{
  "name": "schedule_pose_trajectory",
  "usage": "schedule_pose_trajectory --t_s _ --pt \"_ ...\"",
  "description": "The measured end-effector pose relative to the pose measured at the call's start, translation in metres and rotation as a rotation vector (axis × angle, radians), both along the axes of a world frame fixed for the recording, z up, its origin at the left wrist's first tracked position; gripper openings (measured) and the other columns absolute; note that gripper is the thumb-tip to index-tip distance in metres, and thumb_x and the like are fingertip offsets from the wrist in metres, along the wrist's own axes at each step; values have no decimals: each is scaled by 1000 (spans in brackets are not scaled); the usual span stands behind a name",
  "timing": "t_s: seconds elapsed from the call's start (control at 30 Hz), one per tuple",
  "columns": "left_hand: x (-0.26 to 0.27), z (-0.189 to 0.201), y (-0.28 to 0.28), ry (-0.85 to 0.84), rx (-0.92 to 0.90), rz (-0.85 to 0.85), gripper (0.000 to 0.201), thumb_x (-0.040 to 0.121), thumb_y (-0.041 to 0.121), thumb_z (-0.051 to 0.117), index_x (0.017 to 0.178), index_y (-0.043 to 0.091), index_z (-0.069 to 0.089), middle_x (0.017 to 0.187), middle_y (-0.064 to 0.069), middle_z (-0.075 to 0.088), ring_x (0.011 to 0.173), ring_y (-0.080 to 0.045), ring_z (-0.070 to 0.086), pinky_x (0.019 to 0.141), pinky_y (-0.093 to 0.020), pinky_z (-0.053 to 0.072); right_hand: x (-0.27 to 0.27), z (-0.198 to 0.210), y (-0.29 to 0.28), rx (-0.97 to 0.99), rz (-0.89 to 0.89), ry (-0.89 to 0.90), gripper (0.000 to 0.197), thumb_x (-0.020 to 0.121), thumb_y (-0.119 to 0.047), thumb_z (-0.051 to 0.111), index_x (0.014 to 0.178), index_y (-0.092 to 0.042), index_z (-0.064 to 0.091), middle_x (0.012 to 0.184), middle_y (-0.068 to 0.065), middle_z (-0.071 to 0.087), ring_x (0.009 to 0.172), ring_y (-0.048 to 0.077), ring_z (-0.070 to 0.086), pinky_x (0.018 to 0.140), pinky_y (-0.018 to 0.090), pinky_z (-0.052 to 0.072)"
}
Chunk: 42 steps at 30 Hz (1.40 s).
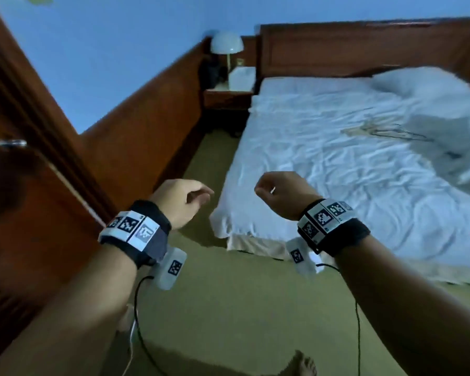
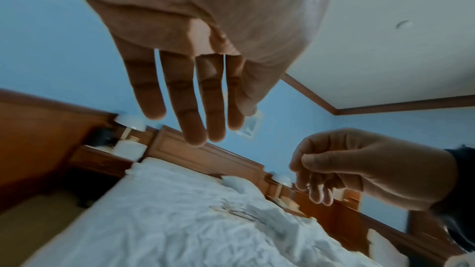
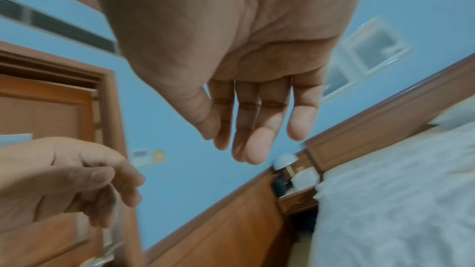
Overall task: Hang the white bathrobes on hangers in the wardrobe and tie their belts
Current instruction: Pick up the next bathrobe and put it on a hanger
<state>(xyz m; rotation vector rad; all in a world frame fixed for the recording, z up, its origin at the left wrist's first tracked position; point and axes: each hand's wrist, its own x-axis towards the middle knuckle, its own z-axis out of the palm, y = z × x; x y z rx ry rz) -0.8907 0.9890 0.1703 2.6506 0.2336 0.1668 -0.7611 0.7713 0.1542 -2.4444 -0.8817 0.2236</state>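
Note:
Both my hands hang empty in the air over the carpet, near the foot corner of the bed (image 1: 323, 158). My left hand (image 1: 201, 195) has its fingers (image 2: 195, 109) stretched out straight. My right hand (image 1: 266, 189) is relaxed with loosely bent fingers (image 3: 257, 129) and holds nothing. Wooden hangers (image 1: 383, 131) lie on the white sheet, also in the left wrist view as hangers (image 2: 241, 212). To their right lies a crumpled white heap of cloth (image 1: 445, 126), too blurred to tell as bathrobes. The brown wardrobe door (image 1: 25, 213) with its metal handle (image 1: 11, 143) stands at my left.
A nightstand (image 1: 225, 97) with a white lamp (image 1: 225, 44) stands in the far corner beside the headboard (image 1: 364, 47). Wooden panelling (image 1: 147, 126) runs along the left wall. Green carpet (image 1: 228, 308) lies between the wardrobe and the bed. My bare foot (image 1: 301, 365) shows below.

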Motion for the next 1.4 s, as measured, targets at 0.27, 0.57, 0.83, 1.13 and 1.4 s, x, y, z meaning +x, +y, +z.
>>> schedule_pose_trajectory --t_s 0.27,0.57,0.83,1.13,1.4 --pt "250 -44 -230 119 -54 -393 17 93 33 57 106 30 68 99 12 68 81 -7 60 70 -21 42 136 -29 -283 -34 -476 40 11 91 -33 56 91 -29 66 87 -10 67 76 11 59 74 32 53" --pt "421 -87 -419 253 -136 -705 16 93 31 58 105 29 69 96 14 67 81 2 59 69 -14 41 218 -59 -469 -23 -766 122 15 92 -30 55 94 -25 69 87 -11 67 80 9 61 71 27 52" --pt "614 -120 -562 275 -97 -899 18 94 31 57 106 26 69 99 11 68 84 -4 60 76 -22 47 352 -76 -613 -38 -988 89 13 92 -30 55 92 -25 67 87 -11 66 78 9 59 69 26 49" --pt "791 -136 -743 373 -29 -1084 16 92 28 58 103 25 70 94 10 67 85 -7 60 79 -22 47 459 -101 -752 -109 -1172 242 14 92 -30 52 90 -26 65 86 -12 66 78 13 61 72 36 54" --pt "871 -180 -838 475 20 -1045 18 92 27 58 105 26 69 97 9 68 83 -8 61 78 -22 47 571 -164 -876 -166 -1113 347 15 91 -33 52 91 -28 65 89 -8 66 80 14 62 74 33 54"
